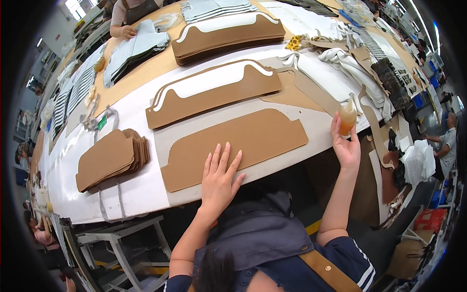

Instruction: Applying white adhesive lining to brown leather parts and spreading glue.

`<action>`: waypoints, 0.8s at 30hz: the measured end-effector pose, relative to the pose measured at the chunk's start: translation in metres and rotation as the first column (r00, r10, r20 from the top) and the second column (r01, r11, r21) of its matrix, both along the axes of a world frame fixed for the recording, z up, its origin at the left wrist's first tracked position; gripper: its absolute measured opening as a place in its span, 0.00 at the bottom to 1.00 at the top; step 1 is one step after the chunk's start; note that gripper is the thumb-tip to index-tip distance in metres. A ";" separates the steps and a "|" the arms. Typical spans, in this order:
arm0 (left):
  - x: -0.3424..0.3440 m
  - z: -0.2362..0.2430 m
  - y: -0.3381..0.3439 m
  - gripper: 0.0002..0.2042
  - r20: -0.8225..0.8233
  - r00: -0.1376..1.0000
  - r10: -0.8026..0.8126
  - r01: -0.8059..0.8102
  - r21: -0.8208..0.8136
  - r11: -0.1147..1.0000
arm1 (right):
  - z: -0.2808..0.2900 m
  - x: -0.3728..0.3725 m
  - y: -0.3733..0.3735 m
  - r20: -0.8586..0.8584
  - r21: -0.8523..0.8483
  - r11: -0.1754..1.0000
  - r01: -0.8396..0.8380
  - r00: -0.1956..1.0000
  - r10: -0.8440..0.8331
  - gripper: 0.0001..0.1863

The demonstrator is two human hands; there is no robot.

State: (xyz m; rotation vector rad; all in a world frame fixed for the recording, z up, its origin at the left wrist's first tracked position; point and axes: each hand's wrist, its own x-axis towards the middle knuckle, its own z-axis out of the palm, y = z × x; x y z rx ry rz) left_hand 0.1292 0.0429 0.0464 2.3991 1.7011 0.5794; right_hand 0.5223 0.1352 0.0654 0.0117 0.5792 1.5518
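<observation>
A flat brown panel [267,131] with a scalloped far edge lies before me at the table's near edge. My left hand [220,181] rests on its near side, fingers stretched out and holding nothing. Raised off the panel's right end, my right hand [348,150] grips a clear squeeze bottle [347,121] with amber liquid inside and a narrow tip pointing up. Just beyond the panel sits a stack of similar brown pieces [228,100], topped by a white curved strip [202,87].
Smaller brown pieces [108,160] are stacked at the left. Another brown stack [228,41] stands farther back. White strips and scraps [331,78] cover the right side. At the far left, a co-worker's hand [127,32] touches pale grey pieces [138,46]. Scraps [418,160] hang beside the table at right.
</observation>
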 end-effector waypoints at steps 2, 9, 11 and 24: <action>0.000 0.000 0.004 0.30 -0.017 1.000 0.006 -0.006 0.012 1.000 | -0.003 -0.009 -0.005 0.572 0.108 0.991 0.079 0.810 -0.127 0.26; 0.000 -0.001 0.002 0.29 -0.025 0.999 0.027 -0.026 0.017 1.000 | 0.018 -0.029 -0.039 0.974 0.221 0.975 0.013 -0.059 -0.220 0.37; 0.000 -0.001 0.002 0.29 -0.014 1.000 0.020 -0.020 0.030 0.999 | 0.012 -0.026 -0.041 0.972 0.214 0.977 0.011 -0.101 -0.212 0.37; 0.000 -0.002 0.002 0.28 -0.018 0.999 0.033 -0.032 0.029 0.999 | -0.012 -0.054 -0.036 0.800 0.402 0.904 0.143 -0.535 -0.271 0.32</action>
